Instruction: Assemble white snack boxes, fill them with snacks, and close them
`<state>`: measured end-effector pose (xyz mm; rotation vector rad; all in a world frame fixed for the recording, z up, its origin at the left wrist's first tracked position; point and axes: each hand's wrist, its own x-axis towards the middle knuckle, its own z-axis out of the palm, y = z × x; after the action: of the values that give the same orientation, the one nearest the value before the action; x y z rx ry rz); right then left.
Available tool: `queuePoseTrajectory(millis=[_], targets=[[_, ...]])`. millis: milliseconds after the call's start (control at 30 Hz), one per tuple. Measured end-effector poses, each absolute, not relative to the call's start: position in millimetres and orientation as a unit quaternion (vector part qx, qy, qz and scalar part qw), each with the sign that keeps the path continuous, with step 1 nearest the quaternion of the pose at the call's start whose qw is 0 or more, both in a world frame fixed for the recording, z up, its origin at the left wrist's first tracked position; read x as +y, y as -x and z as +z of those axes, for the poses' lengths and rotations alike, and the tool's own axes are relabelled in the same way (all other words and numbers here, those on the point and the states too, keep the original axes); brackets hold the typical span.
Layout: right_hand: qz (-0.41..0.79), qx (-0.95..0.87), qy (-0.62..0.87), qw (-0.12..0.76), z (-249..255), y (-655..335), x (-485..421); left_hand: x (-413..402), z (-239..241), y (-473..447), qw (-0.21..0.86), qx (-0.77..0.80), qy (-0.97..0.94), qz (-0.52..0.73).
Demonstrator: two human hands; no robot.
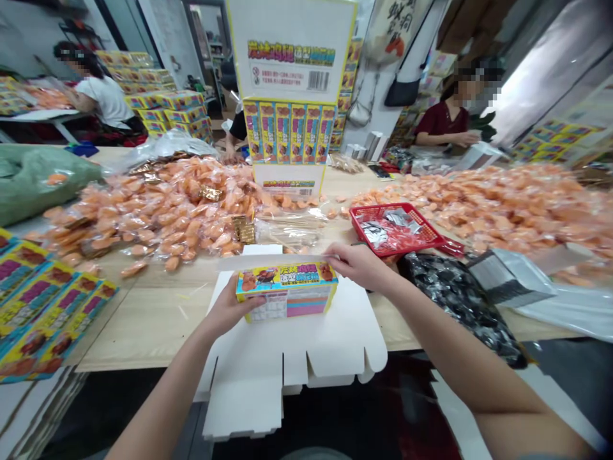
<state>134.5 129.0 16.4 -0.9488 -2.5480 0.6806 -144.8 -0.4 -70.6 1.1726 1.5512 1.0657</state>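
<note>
Between my two hands stands a small printed carton (309, 305), yellow and blue with food pictures and large Chinese lettering. My left hand (228, 308) grips its left end, thumb across the front and fingers out of sight behind. At the upper right corner, my right hand (357, 263) has its fingers closed on the edge of a pale flap (272, 260) that stands along the carton's back. The inside of the carton is hidden. Beneath it lie flat, unfolded white carton blanks (330, 338), overhanging the table's front edge.
Orange wrapped pieces (177, 198) are heaped at left and right. A red basket (397, 246) holds silvery packets, beside a bag of black items (454, 306). A tall display box (292, 83) rises behind. Printed cartons (43, 306) stand at left. Co-workers sit further back.
</note>
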Motion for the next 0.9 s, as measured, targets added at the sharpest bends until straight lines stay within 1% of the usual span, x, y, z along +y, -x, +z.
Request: queuePoseTrajectory(millis=[100, 167, 200, 267, 300, 333, 367, 400, 433, 467, 533, 600, 633, 667, 700, 833, 900], targets=[[0.088, -0.927, 0.289, 0.221, -9.7, -145.8, 111.0, -0.4, -79.0, 144.9, 0.431, 0.609, -0.487, 0.454], [0.004, -0.926, 0.284, 0.248, -26.0, -150.8, 96.5, -2.0, -79.0, 152.6, 0.402, 0.578, -0.509, 0.496], [-0.031, -0.923, 0.282, 0.262, -32.8, -152.3, 89.5, -3.4, -75.1, 159.0, 0.361, 0.560, -0.530, 0.525], [-0.076, -0.914, 0.277, 0.288, -42.4, -153.5, 78.2, -7.0, -57.7, 173.9, 0.217, 0.549, -0.603, 0.537], [-0.090, -0.910, 0.273, 0.299, -45.0, -153.3, 74.5, -8.5, -44.5, 180.7, 0.132, 0.555, -0.655, 0.496], [-0.100, -0.908, 0.269, 0.306, -46.2, -152.6, 72.2, -9.2, -29.3, 185.9, 0.054, 0.574, -0.705, 0.413], [-0.107, -0.906, 0.267, 0.311, -46.4, -151.4, 71.1, -8.5, -13.3, 189.2, 0.010, 0.577, -0.757, 0.305], [-0.111, -0.906, 0.265, 0.312, -45.8, -149.9, 71.0, -6.3, 2.2, 190.6, 0.005, 0.579, -0.790, 0.200], [-0.114, -0.906, 0.262, 0.312, -44.9, -148.2, 71.6, -2.5, 16.3, 190.6, 0.005, 0.591, -0.795, 0.135], [-0.117, -0.907, 0.260, 0.312, -43.9, -146.4, 72.4, 2.4, 27.9, 189.8, 0.025, 0.600, -0.794, 0.100], [-0.124, -0.906, 0.258, 0.313, -42.5, -143.2, 73.8, 12.7, 42.7, 188.0, 0.120, 0.612, -0.776, 0.094], [-0.132, -0.905, 0.252, 0.315, -42.6, -141.3, 73.6, 18.8, 46.7, 187.6, 0.246, 0.614, -0.740, 0.119], [-0.134, -0.904, 0.251, 0.318, -43.2, -140.8, 73.0, 18.7, 45.5, 187.6, 0.290, 0.617, -0.721, 0.128], [-0.135, -0.903, 0.253, 0.320, -44.1, -140.6, 72.0, 16.4, 42.8, 187.2, 0.306, 0.623, -0.708, 0.133], [-0.135, -0.902, 0.255, 0.323, -45.3, -140.6, 70.8, 11.9, 39.1, 186.1, 0.292, 0.631, -0.706, 0.136], [-0.124, -0.900, 0.262, 0.326, -51.2, -140.7, 65.8, -15.0, 23.5, 171.5, 0.096, 0.683, -0.713, 0.128], [-0.118, -0.897, 0.265, 0.332, -54.2, -140.0, 64.3, -22.6, 18.8, 160.2, 0.038, 0.715, -0.687, 0.123]])
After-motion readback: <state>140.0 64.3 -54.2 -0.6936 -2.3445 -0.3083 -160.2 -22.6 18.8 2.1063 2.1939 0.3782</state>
